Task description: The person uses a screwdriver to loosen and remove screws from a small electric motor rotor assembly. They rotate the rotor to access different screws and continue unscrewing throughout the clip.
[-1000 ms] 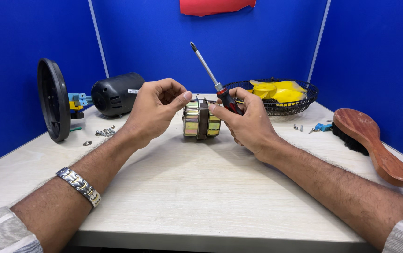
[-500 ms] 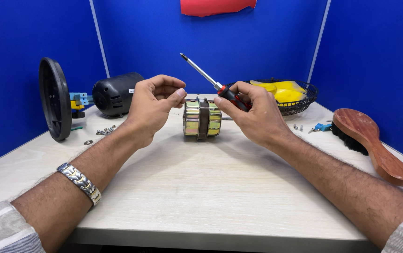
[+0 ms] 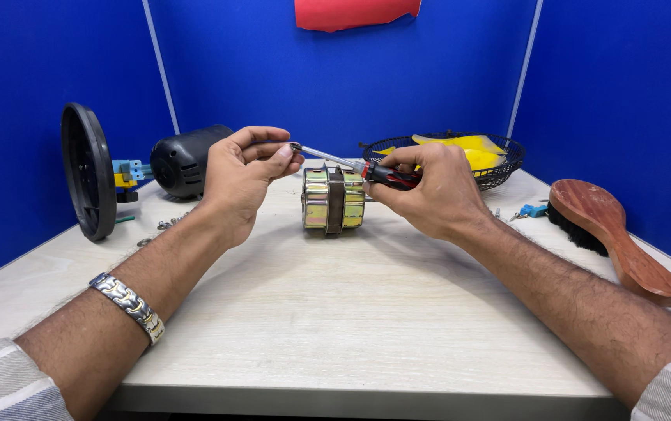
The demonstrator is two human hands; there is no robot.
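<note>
Now we hold a screwdriver (image 3: 355, 166) with both hands in the middle of the frame.
Our right hand (image 3: 429, 191) grips its handle, our left hand (image 3: 242, 175) pinches the metal tip, just above the shiny metal motor part (image 3: 334, 199) on the table (image 3: 351, 312).

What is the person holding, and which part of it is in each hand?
A screwdriver: the right hand grips its red-and-black handle, and the left hand pinches the tip of its metal shaft.
</note>
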